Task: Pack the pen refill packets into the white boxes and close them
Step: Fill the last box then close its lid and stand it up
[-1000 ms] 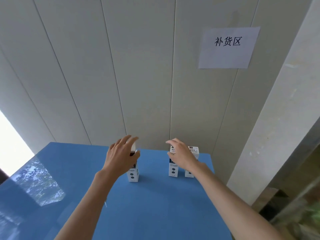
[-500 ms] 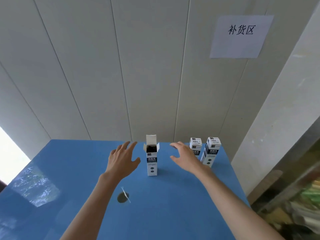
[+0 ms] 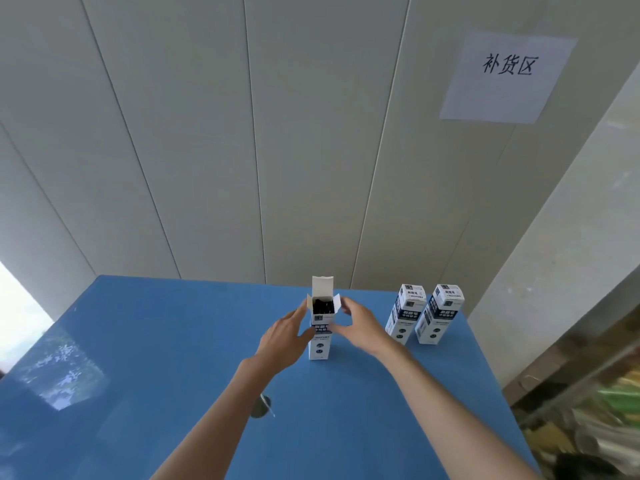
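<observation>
Two bare hands frame an open box [image 3: 320, 327] standing upright on a blue table [image 3: 156, 341], its top flap raised and dark contents visible in the mouth. The left hand [image 3: 282, 341] reaches in from the box's left side, fingers extended, fingertips at or just beside the side flap. The right hand [image 3: 360, 327] comes in from the right, fingers loosely curved toward the upper part of the box; whether either hand actually grips the carton cannot be told, and neither clearly holds anything.

To the right, well apart from the hands, two closed boxes [image 3: 424, 315] stand side by side near the table's far edge, leaning slightly. By the look of it, those two are finished, while the open box appears filled and awaits only folding of its flaps and lid.

No loose refill packets show on the table. The dark contents inside the box are too small to identify. A small dark spot [image 3: 260, 407] on the table lies partly behind the left forearm. A paper sign [image 3: 507, 76] hangs on the panelled wall; clutter at lower right is blurred.
</observation>
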Tool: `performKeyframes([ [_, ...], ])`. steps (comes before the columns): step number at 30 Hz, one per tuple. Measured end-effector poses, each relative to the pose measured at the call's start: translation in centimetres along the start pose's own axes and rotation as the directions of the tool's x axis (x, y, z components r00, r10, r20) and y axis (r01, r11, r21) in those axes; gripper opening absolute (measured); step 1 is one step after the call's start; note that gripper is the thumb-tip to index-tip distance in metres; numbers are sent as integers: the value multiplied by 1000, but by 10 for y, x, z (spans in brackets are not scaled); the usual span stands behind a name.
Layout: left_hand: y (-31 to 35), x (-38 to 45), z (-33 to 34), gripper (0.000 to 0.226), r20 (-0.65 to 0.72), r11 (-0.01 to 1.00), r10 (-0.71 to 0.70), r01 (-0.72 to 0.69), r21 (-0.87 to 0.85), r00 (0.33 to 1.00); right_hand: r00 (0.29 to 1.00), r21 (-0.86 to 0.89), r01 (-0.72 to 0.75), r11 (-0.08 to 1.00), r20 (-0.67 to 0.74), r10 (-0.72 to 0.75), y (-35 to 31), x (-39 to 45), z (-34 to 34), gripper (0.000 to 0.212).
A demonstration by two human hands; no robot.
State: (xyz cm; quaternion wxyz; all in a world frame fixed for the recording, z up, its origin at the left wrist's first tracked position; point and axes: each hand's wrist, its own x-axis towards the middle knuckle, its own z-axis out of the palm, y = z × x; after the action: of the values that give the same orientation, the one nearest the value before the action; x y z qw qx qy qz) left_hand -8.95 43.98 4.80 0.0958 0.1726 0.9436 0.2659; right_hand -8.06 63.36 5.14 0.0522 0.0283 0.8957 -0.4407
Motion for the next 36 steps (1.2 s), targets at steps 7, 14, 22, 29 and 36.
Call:
performKeyframes([
  [7, 25, -2, -14, 39, -134, 963, 81, -112, -245, 988, 995, 218, 96, 971, -51, -87, -18, -3, -17, 34],
  [14, 77, -26, -68, 51, -370, 749, 155, -353, -560, 916, 958, 422, 285, 861, -128, -255, -86, -39, -74, 19],
  [22, 122, -39, -115, 33, -461, 593, 209, -487, -642, 862, 877, 445, 471, 762, -332, -348, -137, -70, -107, 39],
  [29, 128, -43, -119, 28, -448, 571, 233, -495, -655, 863, 872, 509, 480, 714, -368, -324, -146, -80, -115, 20],
  [36, 134, -49, -111, 27, -424, 542, 245, -485, -686, 872, 825, 502, 514, 695, -512, -240, -148, -79, -118, 21],
])
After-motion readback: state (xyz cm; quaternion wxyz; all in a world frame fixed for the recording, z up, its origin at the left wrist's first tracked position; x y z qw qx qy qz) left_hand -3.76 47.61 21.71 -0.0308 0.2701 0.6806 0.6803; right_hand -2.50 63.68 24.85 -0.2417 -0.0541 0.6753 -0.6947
